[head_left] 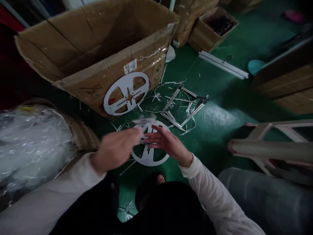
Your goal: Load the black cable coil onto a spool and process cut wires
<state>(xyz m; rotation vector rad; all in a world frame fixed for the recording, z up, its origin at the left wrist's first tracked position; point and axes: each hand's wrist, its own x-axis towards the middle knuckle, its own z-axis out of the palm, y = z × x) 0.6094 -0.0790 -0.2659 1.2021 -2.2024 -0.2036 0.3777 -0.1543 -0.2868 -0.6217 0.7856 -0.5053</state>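
Note:
My left hand [117, 147] is closed in a pinch on a small pale scrap [144, 121], blurred by motion, just above the floor. Beside it, my right hand [166, 142] is open with its fingers stretched toward the left hand. Both hover over a white plastic reel disc [149, 156] that lies flat on the green floor. A second white reel disc [126, 93] leans upright against a big open cardboard box [97, 62] behind it.
A square white frame [184, 106] and thin plastic strips litter the floor. A bag of clear plastic [29, 143] sits at the left. A pale stool [271, 147] lies at the right. More cardboard boxes [212, 29] stand at the back.

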